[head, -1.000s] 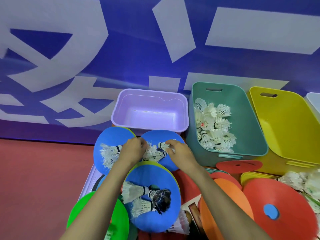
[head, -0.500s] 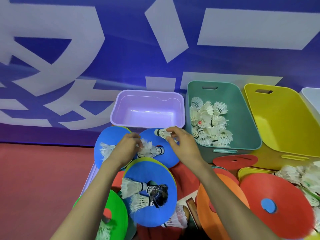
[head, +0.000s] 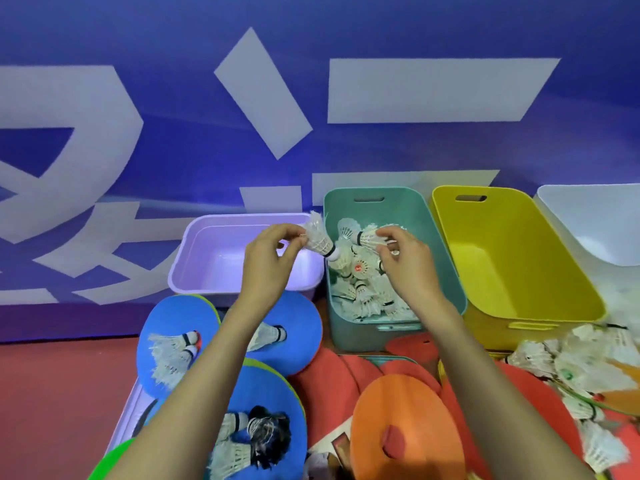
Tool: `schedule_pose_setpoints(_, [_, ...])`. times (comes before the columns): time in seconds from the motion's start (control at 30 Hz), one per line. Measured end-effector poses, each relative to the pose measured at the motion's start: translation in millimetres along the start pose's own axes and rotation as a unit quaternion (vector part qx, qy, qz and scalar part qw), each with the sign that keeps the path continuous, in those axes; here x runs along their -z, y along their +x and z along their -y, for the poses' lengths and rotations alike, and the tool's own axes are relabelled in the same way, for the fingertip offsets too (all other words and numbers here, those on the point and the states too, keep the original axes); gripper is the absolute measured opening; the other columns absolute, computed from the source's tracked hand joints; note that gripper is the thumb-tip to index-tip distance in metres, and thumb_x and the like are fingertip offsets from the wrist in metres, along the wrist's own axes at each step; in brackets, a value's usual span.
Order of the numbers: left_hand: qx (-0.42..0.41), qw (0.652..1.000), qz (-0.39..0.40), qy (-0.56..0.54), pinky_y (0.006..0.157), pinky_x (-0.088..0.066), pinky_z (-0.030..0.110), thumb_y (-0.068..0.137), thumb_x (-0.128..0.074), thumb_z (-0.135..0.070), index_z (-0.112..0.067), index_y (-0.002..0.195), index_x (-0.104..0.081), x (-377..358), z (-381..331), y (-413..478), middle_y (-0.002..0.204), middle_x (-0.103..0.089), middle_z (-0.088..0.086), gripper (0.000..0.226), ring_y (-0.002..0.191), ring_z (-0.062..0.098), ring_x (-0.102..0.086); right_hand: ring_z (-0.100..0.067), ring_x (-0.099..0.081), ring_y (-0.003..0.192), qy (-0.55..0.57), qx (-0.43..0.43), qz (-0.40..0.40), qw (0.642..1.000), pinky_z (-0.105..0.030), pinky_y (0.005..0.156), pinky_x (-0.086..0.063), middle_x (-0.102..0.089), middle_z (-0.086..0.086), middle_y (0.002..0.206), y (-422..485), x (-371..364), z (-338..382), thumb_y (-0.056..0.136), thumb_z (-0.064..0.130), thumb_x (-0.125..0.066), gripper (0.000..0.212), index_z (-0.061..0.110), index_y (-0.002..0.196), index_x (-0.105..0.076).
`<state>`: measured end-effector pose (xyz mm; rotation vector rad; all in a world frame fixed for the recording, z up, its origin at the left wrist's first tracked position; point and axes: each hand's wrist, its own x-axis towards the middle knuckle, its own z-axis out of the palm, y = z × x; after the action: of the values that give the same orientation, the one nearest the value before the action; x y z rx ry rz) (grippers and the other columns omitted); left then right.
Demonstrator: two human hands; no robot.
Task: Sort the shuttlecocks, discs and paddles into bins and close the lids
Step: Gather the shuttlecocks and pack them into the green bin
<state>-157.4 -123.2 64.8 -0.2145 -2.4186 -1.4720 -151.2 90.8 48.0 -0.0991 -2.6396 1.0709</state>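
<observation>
Both hands have risen from the blue discs to the teal bin (head: 446, 268), each bringing a shuttlecock along.

Head view, the only one: the left hand (head: 268, 261) hangs just left of the teal bin's near-left rim, over the edge of the empty lilac bin (head: 194, 268). Its thumb and fingers are closed on the feather skirt of a shuttlecock (head: 318, 237), whose cork points down and right towards the bin. The right hand (head: 407, 261) hovers above the white heap already lying in the teal bin, fingertips pinched on the skirt of a second shuttlecock (head: 369, 237), cork pointing left.

Loose shuttlecocks are left on the blue discs (head: 298, 327) below and left of the bin, and in a pile to its lower right, beyond the empty yellow bin (head: 519, 265). An orange disc (head: 398, 420) lies below the bin.

I judge these featherweight and fragile: the vanes crush and splay under a firm squeeze, so a light pinch suffices. The cork is the sturdier place to hold. They should drop harmlessly onto the heap.
</observation>
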Motion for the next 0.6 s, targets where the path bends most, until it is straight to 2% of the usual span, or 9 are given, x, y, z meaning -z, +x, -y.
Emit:
schedule_pose_setpoints(0.07, [-0.017,1.0,0.012,0.021,0.072,-0.04,0.013,0.087,-0.064,-0.015,-0.024,0.083,-0.066,-28.5,-5.8,14.1,0.087,-0.065,-0.014,0.01,0.082,0.008,-0.057,-0.022,-0.062,0.095,-0.061,-0.028,0.027,0.997,-0.036,0.084,-0.051,-0.064,-0.003,0.116,21.0,4.0,-20.5,0.092,0.014,-0.055,0.024,0.017,0.115,-0.061])
schedule_pose_setpoints(0.2, [-0.028,0.994,0.037,0.1,0.077,-0.044,0.031,0.088,-0.062,-0.02,-0.018,0.088,-0.068,-78.3,-9.3,45.5,0.094,-0.069,-0.005,0.006,0.093,0.016,-0.058,-0.028,-0.059,0.105,-0.124,-0.052,0.077,0.988,-0.037,0.086,-0.049,-0.062,-0.009,0.121,65.4,4.8,-49.3,0.094,0.017,-0.052,0.027,0.015,0.121,-0.058])
schedule_pose_setpoints(0.33, [-0.035,0.974,0.035,0.223,0.071,-0.04,0.029,0.091,-0.056,-0.019,-0.017,0.096,-0.067,-113.6,-8.4,79.0,0.1,-0.067,-0.002,0.012,0.1,0.019,-0.055,-0.031,-0.059,0.105,-0.229,-0.033,0.101,0.968,-0.036,0.08,-0.047,-0.062,-0.012,0.119,103.4,-1.6,-63.8,0.093,0.006,-0.047,0.03,0.012,0.121,-0.058])
schedule_pose_setpoints(0.43, [-0.047,0.949,0.049,0.306,0.068,-0.042,0.033,0.091,-0.051,-0.013,-0.012,0.096,-0.067,-135.0,-1.7,101.0,0.099,-0.066,0.004,0.016,0.099,0.025,-0.055,-0.031,-0.06,0.101,-0.288,-0.026,0.137,0.948,-0.036,0.078,-0.049,-0.062,-0.014,0.114,120.8,-7.5,-71.9,0.089,-0.002,-0.045,0.031,0.007,0.114,-0.06])
schedule_pose_setpoints(0.5, [-0.058,0.928,0.067,0.362,0.065,-0.038,0.032,0.089,-0.049,-0.009,-0.012,0.095,-0.066,-149.4,4.0,112.5,0.097,-0.066,0.005,0.019,0.096,0.027,-0.056,-0.031,-0.057,0.106,-0.306,-0.013,0.173,0.936,-0.036,0.083,-0.049,-0.061,-0.015,0.116,126.2,-10.3,-78.4,0.088,-0.003,-0.045,0.033,0.007,0.117,-0.06])
schedule_pose_setpoints(0.6, [-0.065,0.889,0.117,0.437,0.065,-0.038,0.031,0.085,-0.047,-0.002,-0.011,0.092,-0.065,-168.4,13.6,123.8,0.095,-0.065,0.007,0.022,0.09,0.026,-0.057,-0.032,-0.05,0.114,-0.279,-0.006,0.198,0.94,-0.038,0.092,-0.045,-0.054,-0.013,0.124,129.5,-11.4,-88.8,0.089,0.001,-0.047,0.04,0.009,0.127,-0.053])
